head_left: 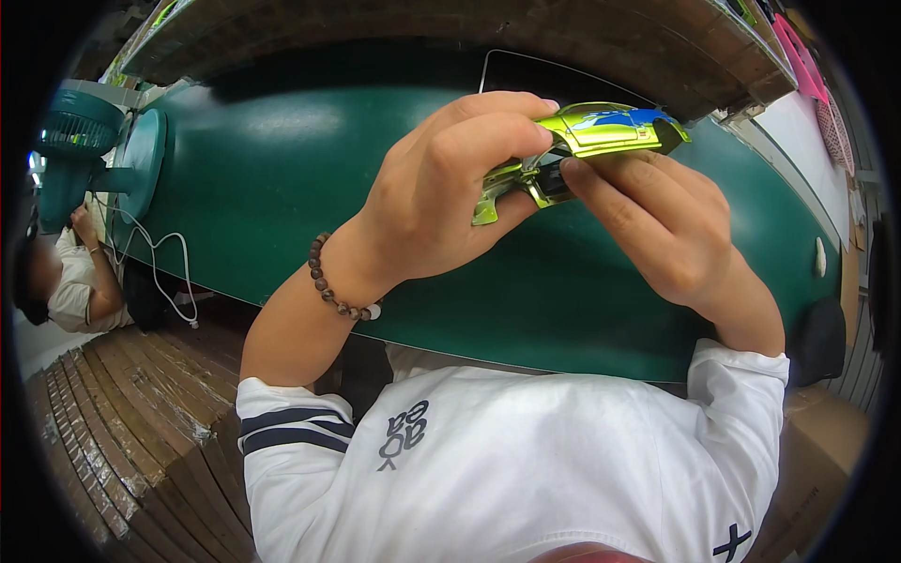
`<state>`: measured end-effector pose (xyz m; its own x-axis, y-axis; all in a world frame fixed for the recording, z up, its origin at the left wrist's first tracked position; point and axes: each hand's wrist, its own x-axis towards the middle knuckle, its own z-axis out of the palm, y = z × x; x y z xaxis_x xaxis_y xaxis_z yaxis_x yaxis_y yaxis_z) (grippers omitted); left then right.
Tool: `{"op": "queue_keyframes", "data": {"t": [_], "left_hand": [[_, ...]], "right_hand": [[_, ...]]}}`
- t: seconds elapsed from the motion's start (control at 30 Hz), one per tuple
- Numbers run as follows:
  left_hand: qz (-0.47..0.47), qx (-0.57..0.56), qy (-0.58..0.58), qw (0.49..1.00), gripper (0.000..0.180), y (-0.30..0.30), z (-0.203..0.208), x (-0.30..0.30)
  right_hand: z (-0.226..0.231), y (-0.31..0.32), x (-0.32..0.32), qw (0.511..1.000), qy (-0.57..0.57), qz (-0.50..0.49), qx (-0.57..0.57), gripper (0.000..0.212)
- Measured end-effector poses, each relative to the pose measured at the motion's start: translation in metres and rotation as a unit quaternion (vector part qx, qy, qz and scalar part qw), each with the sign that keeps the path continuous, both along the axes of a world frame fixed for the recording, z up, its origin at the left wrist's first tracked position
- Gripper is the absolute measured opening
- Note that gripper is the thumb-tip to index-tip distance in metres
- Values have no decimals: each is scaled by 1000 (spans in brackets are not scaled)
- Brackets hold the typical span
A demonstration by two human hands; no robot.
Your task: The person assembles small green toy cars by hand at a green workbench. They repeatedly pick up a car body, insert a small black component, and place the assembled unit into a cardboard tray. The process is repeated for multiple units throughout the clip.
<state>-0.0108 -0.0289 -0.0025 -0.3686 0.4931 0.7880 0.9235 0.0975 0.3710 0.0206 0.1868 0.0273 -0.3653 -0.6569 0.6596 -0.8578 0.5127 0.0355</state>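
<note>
A shiny yellow-green toy car body [601, 141] with a blue patch on top is held up above the green table. My left hand [441, 178] grips its left end, thumb below and fingers on top. The fingers of my right hand [662, 211] are closed on its lower edge and underside, with the thumb by the window opening. Dark inner parts show through the gap between my hands. How far the right fingertips reach beneath the shell is hidden.
The green table [253, 197] spans the view, with a brown shelf [450, 38] along its back. A teal fan [141, 164] and a white cable [186, 272] are at the left, where another person [89, 281] sits. Stacked cardboard [122, 441] lies lower left; a pink basket [831, 122] is far right.
</note>
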Motion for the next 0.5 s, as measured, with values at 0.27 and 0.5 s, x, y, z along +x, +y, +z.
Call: {"op": "queue_keyframes", "data": {"t": [0.27,0.5], "left_hand": [[-9,19,-38,999,70,-2,-3,1],[-20,60,-93,994,71,-2,-3,6]], "right_hand": [[2,7,-5,997,-57,46,30,37],[11,6,-1,998,-46,24,20,37]]}}
